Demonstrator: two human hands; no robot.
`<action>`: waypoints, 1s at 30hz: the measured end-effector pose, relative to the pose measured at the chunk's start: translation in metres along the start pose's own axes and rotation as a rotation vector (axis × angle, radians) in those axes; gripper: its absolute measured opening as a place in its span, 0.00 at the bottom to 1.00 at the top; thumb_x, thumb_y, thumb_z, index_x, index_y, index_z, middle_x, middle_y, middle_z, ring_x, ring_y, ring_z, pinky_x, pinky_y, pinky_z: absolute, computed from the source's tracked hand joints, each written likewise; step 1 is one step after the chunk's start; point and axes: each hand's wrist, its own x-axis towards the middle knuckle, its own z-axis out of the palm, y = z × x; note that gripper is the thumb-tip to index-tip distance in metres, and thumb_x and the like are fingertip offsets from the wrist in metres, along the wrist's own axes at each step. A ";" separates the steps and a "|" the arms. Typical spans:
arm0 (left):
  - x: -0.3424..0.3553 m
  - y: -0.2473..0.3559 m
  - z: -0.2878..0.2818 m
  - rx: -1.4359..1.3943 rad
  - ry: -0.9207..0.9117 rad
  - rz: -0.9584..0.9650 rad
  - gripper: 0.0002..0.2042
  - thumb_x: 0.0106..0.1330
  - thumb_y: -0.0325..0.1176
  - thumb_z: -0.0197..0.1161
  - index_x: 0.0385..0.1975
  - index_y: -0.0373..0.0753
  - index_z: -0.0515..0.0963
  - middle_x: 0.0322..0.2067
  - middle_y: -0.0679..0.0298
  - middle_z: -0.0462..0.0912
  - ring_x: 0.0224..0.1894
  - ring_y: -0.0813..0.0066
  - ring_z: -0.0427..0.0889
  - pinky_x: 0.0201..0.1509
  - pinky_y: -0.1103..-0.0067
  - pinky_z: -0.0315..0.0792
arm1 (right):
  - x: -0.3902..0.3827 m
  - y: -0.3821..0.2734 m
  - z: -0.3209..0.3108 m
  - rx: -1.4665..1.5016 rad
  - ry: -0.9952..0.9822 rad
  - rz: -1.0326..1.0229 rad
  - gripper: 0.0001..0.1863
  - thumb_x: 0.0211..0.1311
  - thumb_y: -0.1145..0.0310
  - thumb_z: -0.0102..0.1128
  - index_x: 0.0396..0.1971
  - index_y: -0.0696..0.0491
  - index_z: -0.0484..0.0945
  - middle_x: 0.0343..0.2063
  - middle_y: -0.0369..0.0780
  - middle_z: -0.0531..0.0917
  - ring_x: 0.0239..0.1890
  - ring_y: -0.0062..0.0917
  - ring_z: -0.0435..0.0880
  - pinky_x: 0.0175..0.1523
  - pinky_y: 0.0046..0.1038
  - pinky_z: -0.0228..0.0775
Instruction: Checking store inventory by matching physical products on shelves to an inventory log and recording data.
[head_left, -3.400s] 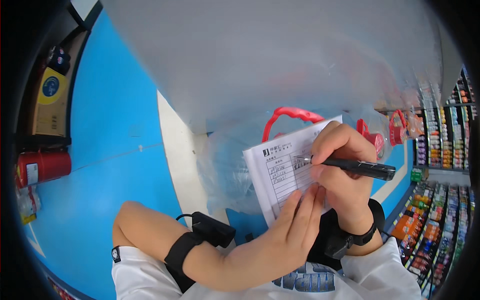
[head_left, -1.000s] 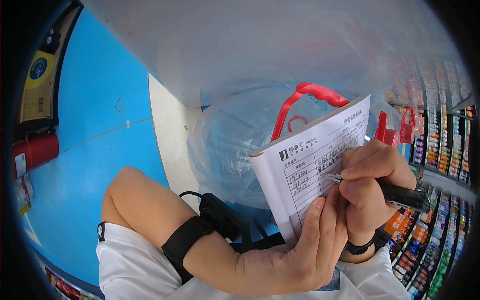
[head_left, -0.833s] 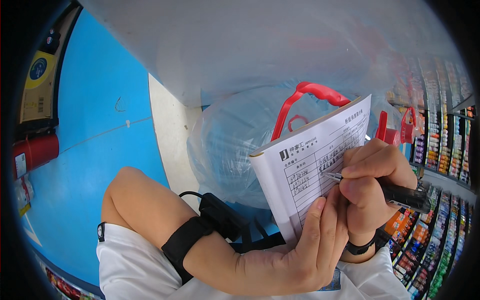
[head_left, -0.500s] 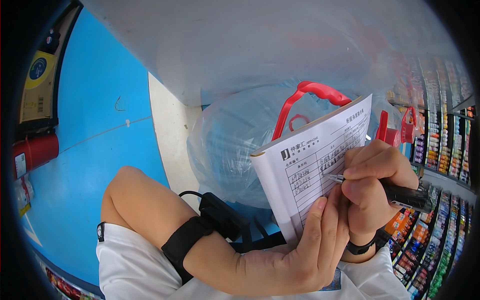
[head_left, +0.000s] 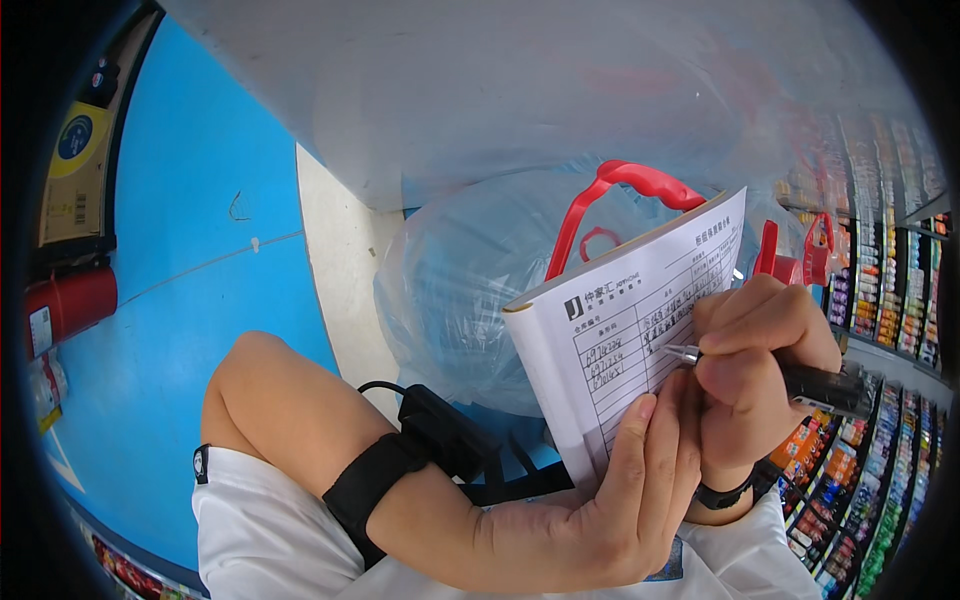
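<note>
An open-page pad of white form paper (head_left: 570,390) with handwritten rows is held by my left hand (head_left: 630,500), its fingers together along the lower right of the page. My right hand (head_left: 755,400) is closed round a black pen (head_left: 830,390), with the silver tip on a ruled row just above my left fingertips. Behind the pad are large translucent blue plastic jugs (head_left: 450,300) with red handles (head_left: 625,175); the pad hides part of them. A black device (head_left: 435,430) is strapped to my left forearm.
A large grey translucent surface (head_left: 450,90) spans the top of the view. Blue flooring (head_left: 200,150) runs down the left, beside a cardboard box (head_left: 65,200) and red cylindrical container (head_left: 70,305). Shelves of colourful packaged goods (head_left: 865,280) line the right.
Since the oldest frame, pad and both hands appear farther right and more written strokes show. In the last second, my right hand and pen edged slightly rightward and a small new mark appeared.
</note>
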 end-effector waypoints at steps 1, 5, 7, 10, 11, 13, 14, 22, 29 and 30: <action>0.000 0.000 0.000 0.002 -0.005 0.000 0.15 0.51 0.30 0.58 0.35 0.26 0.83 0.35 0.52 0.87 0.42 0.60 0.87 0.50 0.67 0.81 | 0.000 0.000 0.001 0.001 0.000 0.001 0.05 0.34 0.82 0.59 0.17 0.61 0.78 0.14 0.39 0.76 0.16 0.23 0.75 0.24 0.23 0.65; 0.000 0.001 0.000 -0.014 -0.012 -0.015 0.15 0.52 0.30 0.57 0.35 0.26 0.83 0.36 0.52 0.87 0.42 0.60 0.87 0.50 0.67 0.81 | -0.001 0.000 0.004 -0.011 0.028 0.010 0.05 0.34 0.82 0.60 0.18 0.61 0.78 0.14 0.39 0.76 0.16 0.23 0.74 0.23 0.23 0.64; -0.002 0.003 0.001 -0.019 -0.003 0.013 0.16 0.52 0.30 0.57 0.35 0.26 0.83 0.36 0.52 0.87 0.42 0.60 0.87 0.50 0.67 0.81 | -0.001 -0.002 0.004 -0.037 0.022 0.009 0.05 0.34 0.82 0.60 0.18 0.61 0.78 0.14 0.40 0.76 0.16 0.23 0.74 0.23 0.23 0.63; 0.000 0.002 0.001 -0.018 -0.001 0.010 0.16 0.52 0.31 0.57 0.35 0.26 0.83 0.36 0.52 0.87 0.42 0.60 0.87 0.50 0.66 0.81 | 0.000 -0.004 0.001 -0.009 -0.004 0.059 0.04 0.35 0.81 0.60 0.17 0.61 0.78 0.14 0.40 0.76 0.16 0.24 0.75 0.24 0.23 0.64; 0.000 0.002 0.000 -0.010 -0.009 -0.020 0.15 0.52 0.31 0.57 0.34 0.26 0.83 0.35 0.52 0.87 0.42 0.60 0.87 0.50 0.66 0.81 | -0.001 -0.003 0.003 -0.013 0.013 0.048 0.04 0.35 0.81 0.60 0.17 0.61 0.78 0.14 0.40 0.76 0.16 0.24 0.75 0.24 0.23 0.65; 0.000 0.000 0.000 -0.027 0.000 -0.021 0.15 0.52 0.31 0.56 0.34 0.26 0.83 0.35 0.52 0.87 0.42 0.60 0.87 0.50 0.66 0.81 | -0.001 -0.003 0.004 -0.023 0.028 0.041 0.04 0.35 0.81 0.60 0.17 0.61 0.78 0.14 0.40 0.76 0.17 0.24 0.75 0.24 0.23 0.65; -0.001 -0.001 0.001 -0.041 0.009 -0.020 0.16 0.52 0.31 0.56 0.34 0.26 0.83 0.35 0.52 0.87 0.42 0.60 0.87 0.50 0.66 0.81 | -0.001 -0.003 0.004 -0.014 0.031 0.044 0.04 0.35 0.81 0.60 0.17 0.61 0.78 0.14 0.40 0.76 0.16 0.24 0.75 0.24 0.23 0.65; -0.001 0.002 0.000 -0.005 0.013 -0.032 0.16 0.52 0.31 0.56 0.35 0.27 0.83 0.35 0.53 0.87 0.42 0.60 0.87 0.50 0.66 0.81 | -0.001 -0.004 0.003 -0.018 0.002 0.039 0.04 0.34 0.81 0.60 0.17 0.61 0.77 0.14 0.40 0.76 0.16 0.24 0.75 0.24 0.23 0.65; -0.001 0.000 0.000 0.008 0.006 -0.012 0.16 0.53 0.32 0.56 0.35 0.27 0.83 0.35 0.53 0.87 0.41 0.60 0.87 0.50 0.66 0.81 | -0.001 -0.003 0.002 -0.030 0.004 0.019 0.04 0.34 0.81 0.60 0.17 0.61 0.77 0.15 0.40 0.76 0.16 0.24 0.75 0.25 0.24 0.66; -0.001 0.001 0.000 0.008 0.005 -0.013 0.16 0.53 0.32 0.56 0.35 0.27 0.83 0.35 0.53 0.87 0.41 0.60 0.87 0.50 0.66 0.81 | -0.001 -0.003 0.002 -0.045 0.003 0.015 0.04 0.34 0.81 0.60 0.17 0.61 0.77 0.15 0.40 0.76 0.16 0.24 0.75 0.25 0.24 0.66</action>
